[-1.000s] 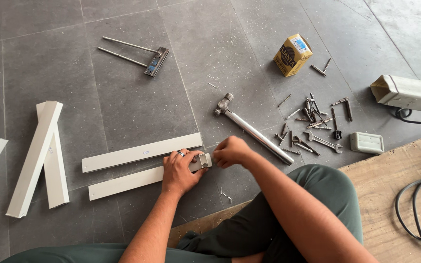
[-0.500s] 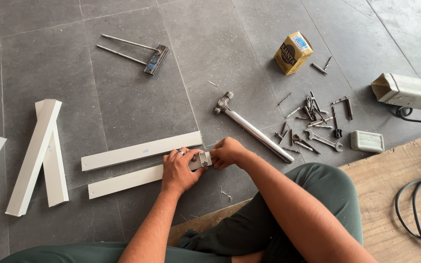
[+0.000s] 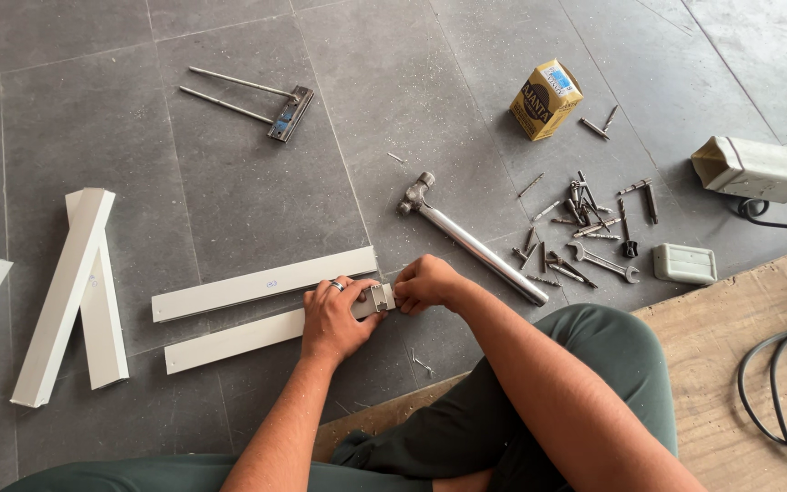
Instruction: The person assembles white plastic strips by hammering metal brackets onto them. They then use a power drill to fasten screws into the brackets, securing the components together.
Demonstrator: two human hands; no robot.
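Note:
Two long white strips lie side by side on the grey floor: the far strip [image 3: 261, 283] and the near strip [image 3: 229, 340]. My left hand [image 3: 337, 319], with a ring on one finger, presses down on the right end of the near strip. My right hand [image 3: 428, 283] pinches a small metal fitting [image 3: 378, 298] at that same end. The two hands almost touch over the fitting. A steel hammer [image 3: 475, 241] lies just beyond my right hand.
Several screws, bits and a small spanner [image 3: 598, 262] are scattered right of the hammer. A yellow carton [image 3: 545, 98], a beige box [image 3: 751, 168] with a cable, a pale green pad [image 3: 685, 263], a metal bracket with two rods [image 3: 275, 105] and crossed white channels [image 3: 70, 292] lie around.
Both hands stay at the end of the near strip; my right hand has shifted slightly on the metal fitting. Nothing else has moved.

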